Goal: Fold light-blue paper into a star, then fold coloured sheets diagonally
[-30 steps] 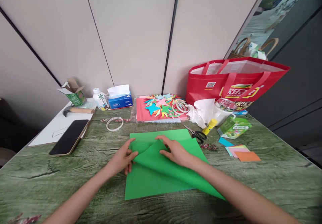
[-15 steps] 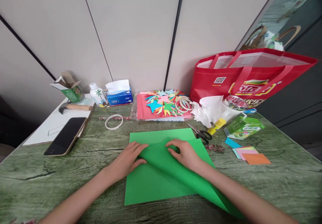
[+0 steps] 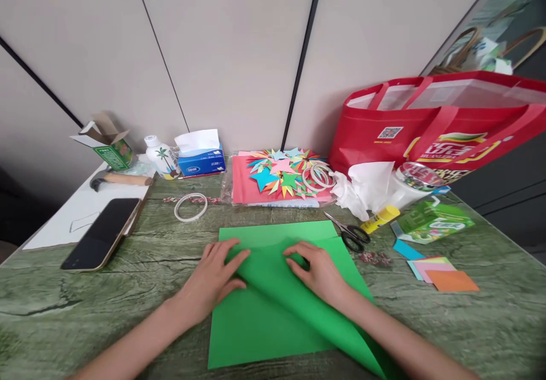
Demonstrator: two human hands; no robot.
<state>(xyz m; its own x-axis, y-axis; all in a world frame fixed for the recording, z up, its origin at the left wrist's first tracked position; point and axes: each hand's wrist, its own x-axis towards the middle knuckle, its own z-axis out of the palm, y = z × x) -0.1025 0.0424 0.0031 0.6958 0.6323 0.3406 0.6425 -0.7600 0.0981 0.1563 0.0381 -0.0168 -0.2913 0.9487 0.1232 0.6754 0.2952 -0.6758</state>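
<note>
Two sheets of green paper [image 3: 251, 329] lie overlapped on the table, and the upper one is bent over in a loose diagonal curl. My left hand [image 3: 213, 272] lies on the left side of the paper with its fingers spread, fingertips by the start of the curl. On top of the curled sheet [image 3: 273, 272] rests my right hand [image 3: 318, 269], its fingers bent and its thumb apart from the index finger. The right forearm crosses the curl and hides part of it.
Scissors [image 3: 352, 235], a yellow glue stick [image 3: 381, 219] and coloured paper slips [image 3: 452, 280] lie to the right. A tape roll [image 3: 190, 207], phone [image 3: 102, 235] and hammer [image 3: 123, 180] are left. Behind stand paper stars [image 3: 284, 172], a tissue box [image 3: 200, 161] and a red bag [image 3: 384, 129].
The view has shifted slightly, so the table things sit wider apart. My left hand's fingers are spread more on the paper. The right hand stays at about the same spot on the curl.
</note>
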